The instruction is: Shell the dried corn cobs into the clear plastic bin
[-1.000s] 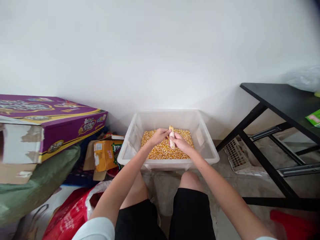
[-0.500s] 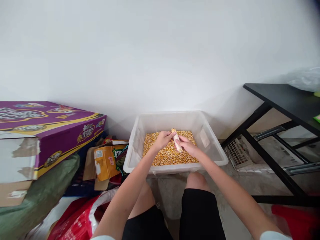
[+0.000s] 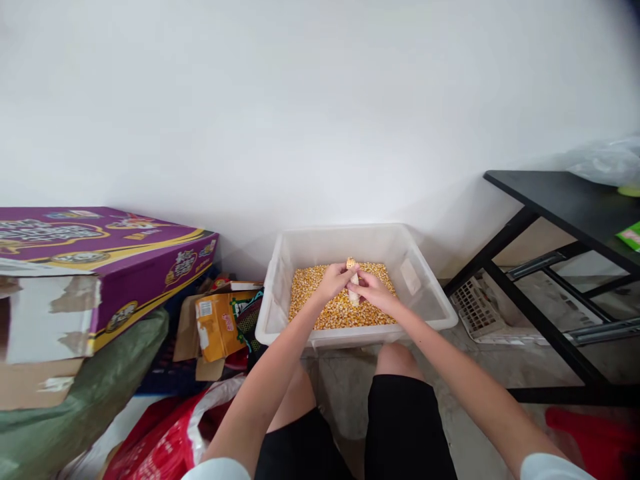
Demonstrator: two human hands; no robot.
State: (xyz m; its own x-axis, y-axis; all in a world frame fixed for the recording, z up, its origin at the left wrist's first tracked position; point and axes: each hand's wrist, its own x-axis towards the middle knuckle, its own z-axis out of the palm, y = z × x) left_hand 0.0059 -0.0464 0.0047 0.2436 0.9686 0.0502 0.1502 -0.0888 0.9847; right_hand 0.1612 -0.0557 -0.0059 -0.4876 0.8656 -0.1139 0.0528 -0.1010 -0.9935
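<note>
A corn cob (image 3: 354,297), mostly pale and stripped with some yellow kernels at its far end, is held nearly upright between my two hands. My left hand (image 3: 336,280) grips it near the top, thumb pressed against its side. Lower down, my right hand (image 3: 374,291) has its fingers closed round the cob. Both hands are above loose corn kernels (image 3: 320,320), which cover the bottom of a translucent white plastic tub (image 3: 430,322). My fingers hide part of the cob.
Left of the tub are a purple carton (image 3: 150,267), a torn orange box (image 3: 220,327) and a red bag (image 3: 160,440). On the right stands a black table (image 3: 565,200) with a white plastic basket (image 3: 477,310) beneath it. A white wall (image 3: 320,120) rises behind.
The cob has turned more upright. My left thumb now lies across its side near the top, and the view has shifted slightly.
</note>
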